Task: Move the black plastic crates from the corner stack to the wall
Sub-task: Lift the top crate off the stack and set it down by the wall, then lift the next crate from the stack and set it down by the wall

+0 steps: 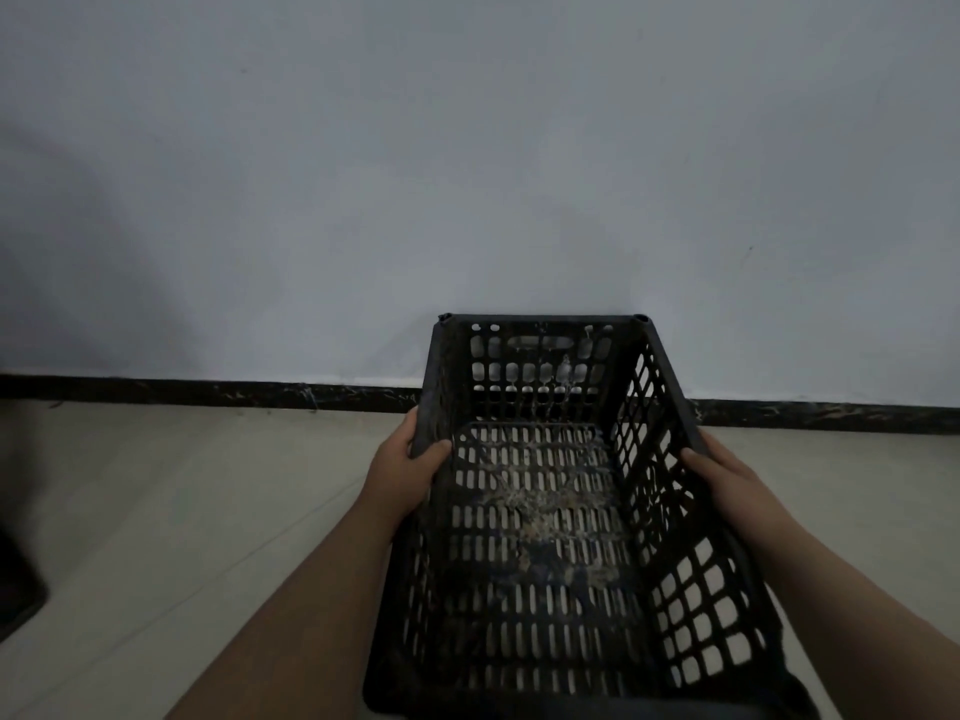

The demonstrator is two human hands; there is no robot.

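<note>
A black plastic crate (670,402) with perforated sides and a dusty slotted bottom fills the lower middle of the head view, open side up. My left hand (402,472) grips its left rim, thumb inside. My right hand (719,467) grips its right rim the same way. The crate's far end lies close to the wall (467,174); whether it touches the wall or rests on the floor I cannot tell. The crate holds nothing but dirt.
A dark skirting strip (208,392) runs along the foot of the pale wall. Light floor tiles (182,511) stretch to the left of the crate. A dark object (15,584) sits at the left edge, partly cut off.
</note>
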